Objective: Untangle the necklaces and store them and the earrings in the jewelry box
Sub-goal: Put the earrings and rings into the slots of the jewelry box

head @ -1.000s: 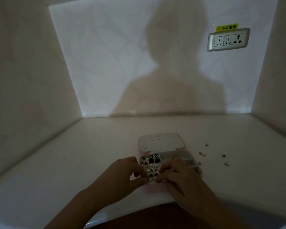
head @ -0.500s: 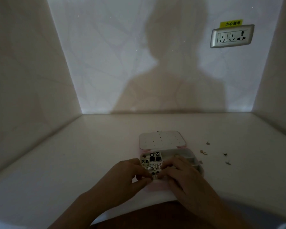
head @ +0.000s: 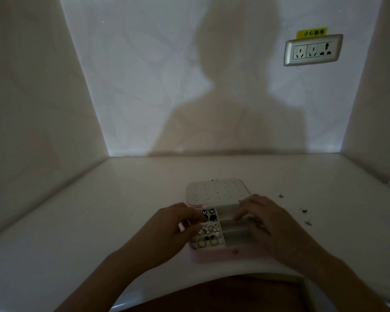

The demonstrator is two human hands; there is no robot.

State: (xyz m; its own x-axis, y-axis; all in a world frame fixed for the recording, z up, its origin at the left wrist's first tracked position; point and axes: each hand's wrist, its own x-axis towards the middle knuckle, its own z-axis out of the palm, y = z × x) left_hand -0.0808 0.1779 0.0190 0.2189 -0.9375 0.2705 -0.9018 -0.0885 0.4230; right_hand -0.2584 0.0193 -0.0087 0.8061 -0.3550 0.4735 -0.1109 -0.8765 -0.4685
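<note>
Both sets of fingers (head: 245,209) over jewelry box (head: 214,255)

Dim alcove, most likely in a home or dormitory room

A smooth white table (head: 95,221) fills a recess closed in by plain pale walls (head: 32,97) on the left, right and far sides; high on the right of the far wall sits a silver-framed double wall socket (head: 313,50), with a small yellow warning label (head: 311,32) stuck just above it; a person's shadow (head: 223,104) falls across that wall; a small pink jewelry box (head: 216,191) lies open near the table's near edge, a personal belonging rather than shop or workshop gear.
</note>
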